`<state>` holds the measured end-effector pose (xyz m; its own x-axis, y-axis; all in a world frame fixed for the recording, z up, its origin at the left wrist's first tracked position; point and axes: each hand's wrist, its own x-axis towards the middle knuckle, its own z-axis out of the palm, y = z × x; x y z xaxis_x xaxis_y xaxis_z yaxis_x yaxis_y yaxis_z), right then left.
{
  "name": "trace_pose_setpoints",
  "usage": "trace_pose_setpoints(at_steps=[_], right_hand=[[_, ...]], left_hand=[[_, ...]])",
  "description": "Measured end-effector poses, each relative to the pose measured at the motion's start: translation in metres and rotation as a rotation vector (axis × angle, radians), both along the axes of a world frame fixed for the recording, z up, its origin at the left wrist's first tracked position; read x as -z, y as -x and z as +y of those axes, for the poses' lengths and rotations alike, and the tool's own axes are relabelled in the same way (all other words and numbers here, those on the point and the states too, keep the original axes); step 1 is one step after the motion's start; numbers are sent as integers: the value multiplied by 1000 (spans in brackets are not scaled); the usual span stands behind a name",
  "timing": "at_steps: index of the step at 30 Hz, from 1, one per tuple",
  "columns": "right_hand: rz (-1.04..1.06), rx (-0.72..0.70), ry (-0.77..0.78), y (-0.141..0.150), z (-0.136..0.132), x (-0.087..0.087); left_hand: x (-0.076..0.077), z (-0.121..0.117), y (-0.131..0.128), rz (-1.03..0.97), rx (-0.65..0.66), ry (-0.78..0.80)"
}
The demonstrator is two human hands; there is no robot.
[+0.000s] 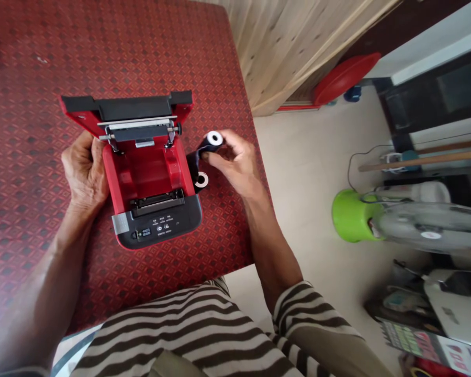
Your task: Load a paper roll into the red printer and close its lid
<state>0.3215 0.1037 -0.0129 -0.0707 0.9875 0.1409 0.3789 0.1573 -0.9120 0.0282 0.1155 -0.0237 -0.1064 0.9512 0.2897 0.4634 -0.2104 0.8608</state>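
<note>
A red and black label printer [163, 222] stands on the table with its lid [135, 107] raised, so its red inner bay shows. My left hand [85, 170] is curled closed against the printer's left side, its fingertips partly hidden. Between the thumb and fingers of my right hand [237, 162] is the upper roll of a black printer ribbon [192, 159], its white core end facing up. The ribbon's lower roll [201, 180] hangs beside the printer's right wall, joined by a strip of dark film. The ribbon is outside the bay.
A red patterned cloth [149, 47] covers the table, whose right edge lies just past my right hand. Wooden boards [282, 42] rise behind that edge. On the floor to the right are a green-based fan [347, 215], a red basin [347, 78] and a white appliance [455, 303].
</note>
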Motion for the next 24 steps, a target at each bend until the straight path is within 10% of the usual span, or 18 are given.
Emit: trace_pose_setpoints(at_steps=[5, 11, 24], right_hand=[[118, -90, -46, -8, -27, -56], [-204, -389, -124, 15, -51, -112], [-1026, -457, -199, 98, -43, -102]], left_hand=[[0, 0, 0, -17, 0, 9], [8, 0, 3, -15, 3, -2], [9, -3, 4, 28, 0, 31]])
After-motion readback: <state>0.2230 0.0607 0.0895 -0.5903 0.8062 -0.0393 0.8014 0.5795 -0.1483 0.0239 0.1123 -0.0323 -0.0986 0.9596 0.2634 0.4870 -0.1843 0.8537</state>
